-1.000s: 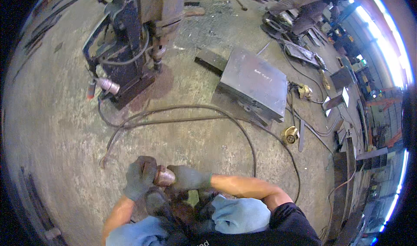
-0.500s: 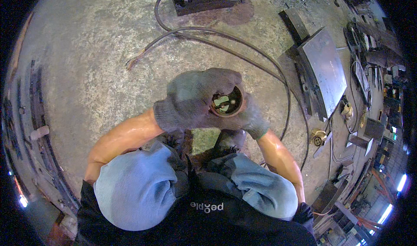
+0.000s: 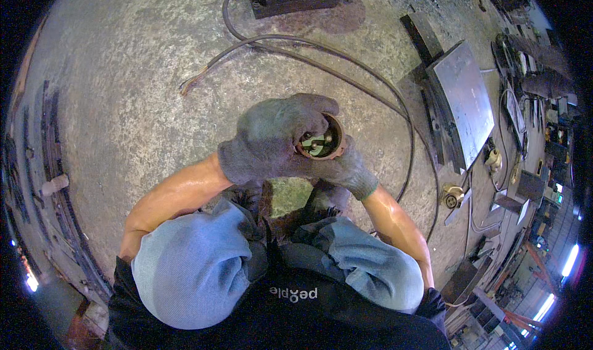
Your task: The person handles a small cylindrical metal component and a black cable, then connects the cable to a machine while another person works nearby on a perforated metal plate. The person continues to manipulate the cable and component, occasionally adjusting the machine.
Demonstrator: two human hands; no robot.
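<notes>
Close in front of my knees, both gloved hands hold a round, cup-shaped housing (image 3: 339, 141) with a brownish rim. Its open end faces up, showing a pale green piece and small round metal parts in the dark inside. My left hand (image 3: 269, 134), in a grey knit glove, is closed around the left and far side, with a fingertip at the opening. My right hand (image 3: 355, 172), gloved alike, grips the right and near side from below. Most of the housing's outer wall is hidden by the gloves.
A dark cable (image 3: 321, 41) loops over the concrete floor, its stripped end (image 3: 193, 83) at left. A black metal block (image 3: 293, 3) stands ahead. At right lie a steel plate (image 3: 463, 103), a round yellowish fitting with holes (image 3: 452, 195) and scrap metal. Long dark bars (image 3: 52, 134) lie at left.
The housing has shifted slightly up and left, and its opening is tilted a little differently. My left fingertip reaches further over the opening. Both hands keep their hold.
</notes>
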